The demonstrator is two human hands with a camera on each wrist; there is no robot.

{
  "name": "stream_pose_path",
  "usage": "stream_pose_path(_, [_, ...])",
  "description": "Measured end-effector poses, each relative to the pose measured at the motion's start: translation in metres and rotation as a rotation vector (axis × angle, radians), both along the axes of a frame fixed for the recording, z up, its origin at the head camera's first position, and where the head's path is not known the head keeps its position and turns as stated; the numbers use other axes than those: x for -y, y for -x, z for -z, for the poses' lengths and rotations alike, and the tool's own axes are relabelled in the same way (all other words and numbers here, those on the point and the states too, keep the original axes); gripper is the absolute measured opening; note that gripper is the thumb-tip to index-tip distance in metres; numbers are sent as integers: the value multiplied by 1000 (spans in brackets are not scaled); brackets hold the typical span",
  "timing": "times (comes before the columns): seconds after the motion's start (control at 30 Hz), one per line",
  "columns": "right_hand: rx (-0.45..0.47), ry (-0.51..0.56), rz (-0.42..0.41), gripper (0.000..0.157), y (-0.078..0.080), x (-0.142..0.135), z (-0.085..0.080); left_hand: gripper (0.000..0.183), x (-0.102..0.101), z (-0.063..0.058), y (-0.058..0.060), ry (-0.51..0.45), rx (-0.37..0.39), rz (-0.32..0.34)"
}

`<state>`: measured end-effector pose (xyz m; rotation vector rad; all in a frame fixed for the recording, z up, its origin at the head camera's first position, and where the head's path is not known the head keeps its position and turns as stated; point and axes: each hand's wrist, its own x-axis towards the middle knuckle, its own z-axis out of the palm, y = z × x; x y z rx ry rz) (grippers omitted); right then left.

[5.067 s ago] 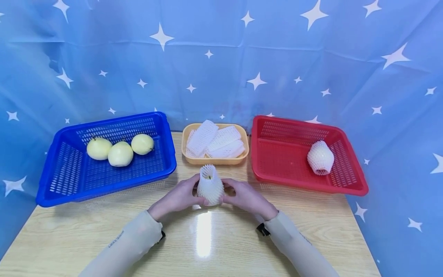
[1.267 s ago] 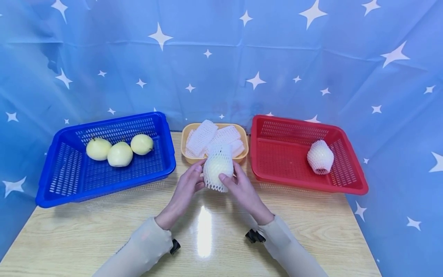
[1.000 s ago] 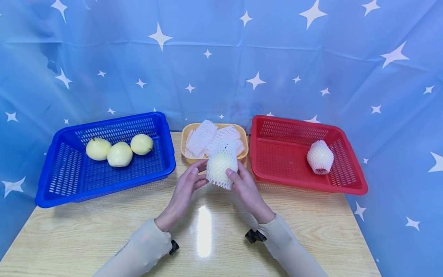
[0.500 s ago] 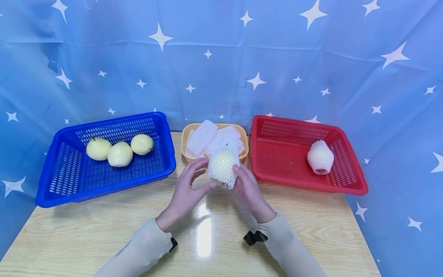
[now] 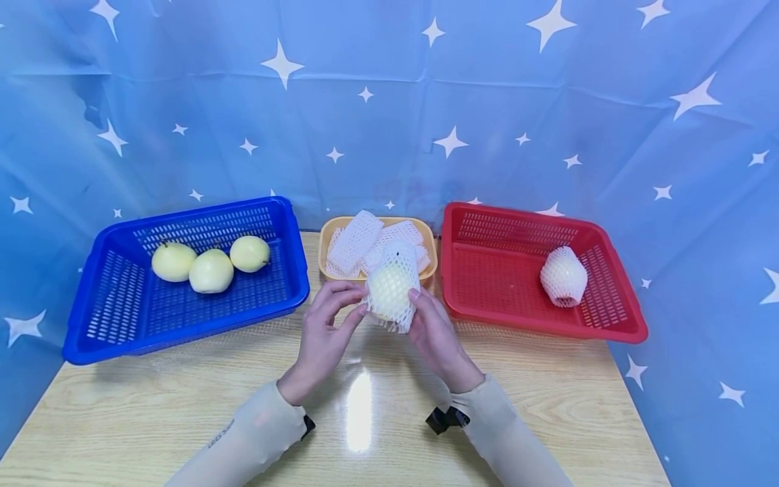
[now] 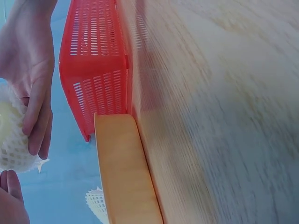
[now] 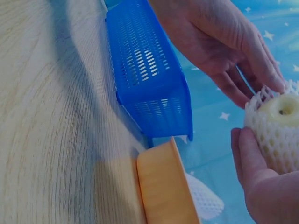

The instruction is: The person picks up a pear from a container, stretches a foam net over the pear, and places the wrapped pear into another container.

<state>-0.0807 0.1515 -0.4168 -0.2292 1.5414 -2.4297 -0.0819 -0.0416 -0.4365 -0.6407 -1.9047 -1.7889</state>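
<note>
A pale yellow pear [image 5: 389, 289] inside a white foam net [image 5: 399, 251] is held up just in front of the tan tray. My right hand [image 5: 439, 343] grips the wrapped pear from the right, its thumb on the near side. On the other side my left hand [image 5: 322, 333] pinches the net's edge between thumb and fingers. In the right wrist view the pear's dimpled end [image 7: 283, 112] shows through the open end of the net, with the left fingertips at its rim. Part of the right fingers is hidden behind the pear in the head view.
A blue basket [image 5: 140, 345] on the left holds 3 bare pears [image 5: 210, 272]. The tan tray [image 5: 341, 282] at the back centre contains several flat foam nets [image 5: 356, 242]. A red basket [image 5: 499, 311] on the right holds one netted pear [image 5: 563, 277]. Behind hangs a starry blue cloth.
The netted pear was upright on the table between both hands; it has been lifted and tilted. The left hand has shifted from cradling its side to pinching the net's edge.
</note>
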Motion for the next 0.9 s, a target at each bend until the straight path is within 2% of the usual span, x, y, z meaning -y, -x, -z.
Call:
stream_pose_path(0.17, [-4, 8, -17, 59, -1, 0, 0, 20, -3, -2, 0, -30, -20, -14])
stream_pose_path(0.4, [-12, -20, -53, 63, -3, -1, 1, 19, -4, -2, 1, -19, -32, -36])
stream_pose_path(0.67, [18, -40, -21, 60, -1, 1, 2, 20, -3, -2, 0, 86, -82, -66])
stream_pose_path(0.9, [13, -30, 10, 57, 0, 2, 3, 21, 0, -2, -3, 148, -95, -7])
